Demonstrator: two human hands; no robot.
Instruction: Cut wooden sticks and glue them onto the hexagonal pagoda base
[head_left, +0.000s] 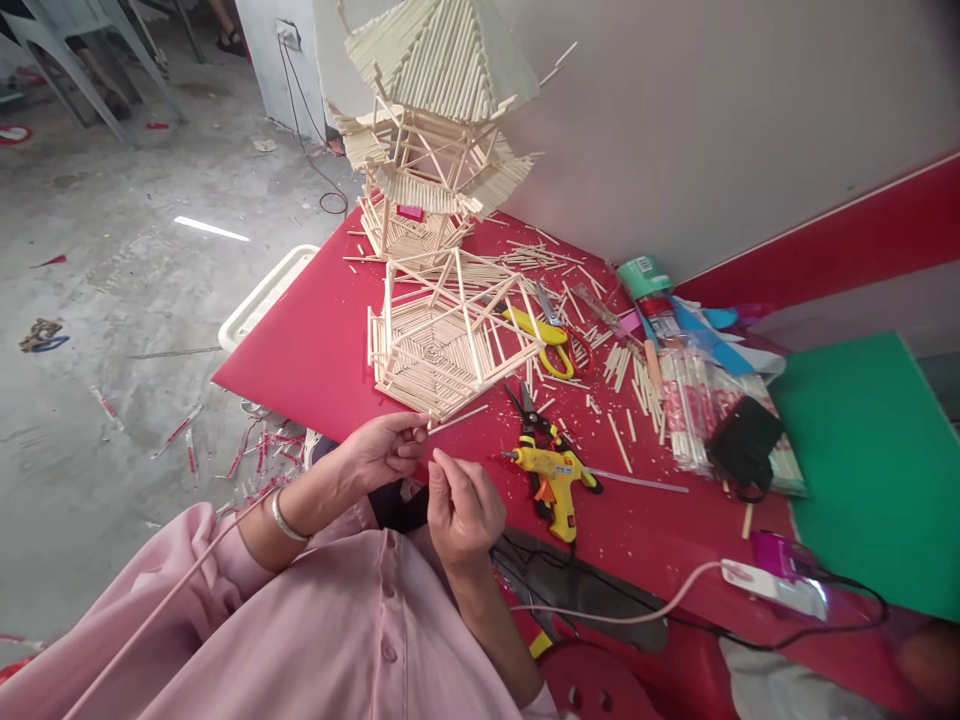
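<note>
My left hand (386,448) pinches the near end of a thin bamboo stick (459,419) that lies across the red table (315,350) toward the right. Just below it, my right hand (461,510) is closed with its fingertips pinched together close to the left hand; what it holds is too small to make out. Right behind both hands stands a hexagonal stick frame (446,335) with a flat woven floor. Farther back rises a tall stick pagoda model (431,120) with tiered roofs.
A yellow glue gun (555,475), black-handled pliers (529,410) and yellow scissors (551,340) lie right of the hands among loose stick pieces. Packs of sticks (694,405), a black pouch (742,440), a green board (870,470) and a charging phone (780,585) lie further right. A wall backs the table.
</note>
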